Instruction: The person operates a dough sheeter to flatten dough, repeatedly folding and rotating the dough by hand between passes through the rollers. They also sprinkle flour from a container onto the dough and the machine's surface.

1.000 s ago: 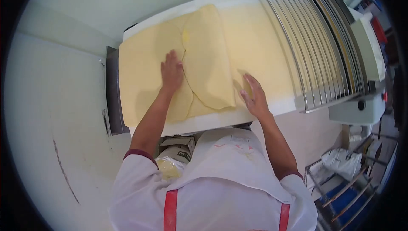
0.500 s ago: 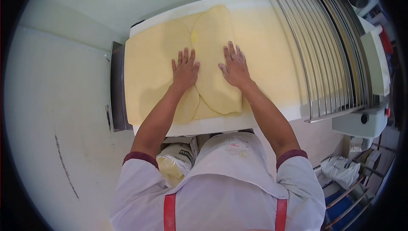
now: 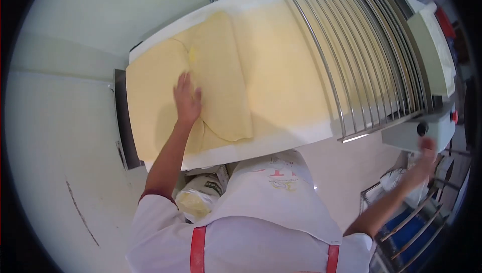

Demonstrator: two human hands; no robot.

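A wide sheet of pale yellow dough [image 3: 286, 62] lies on a white belt surface [image 3: 311, 135], its left part folded over so that edges meet in a curved seam. My left hand [image 3: 188, 100] rests on the folded dough near that seam, fingers extended and holding nothing. Out to the right, past the belt's front edge, my right hand [image 3: 427, 150] is blurred beside the machine's pale housing [image 3: 394, 137]. Its fingers are smeared, and whether it touches the housing is unclear.
A metal bar guard [image 3: 321, 54] spans the belt's right part. A dark metal end plate [image 3: 123, 122] borders the left end. Below the front edge sits a bag [image 3: 201, 192]. Metal rails [image 3: 414, 228] stand at lower right.
My right hand has left the dough and swung far right toward the machine's housing. My left hand stays on the dough. The view has shifted, so the belt appears further left and more tilted.
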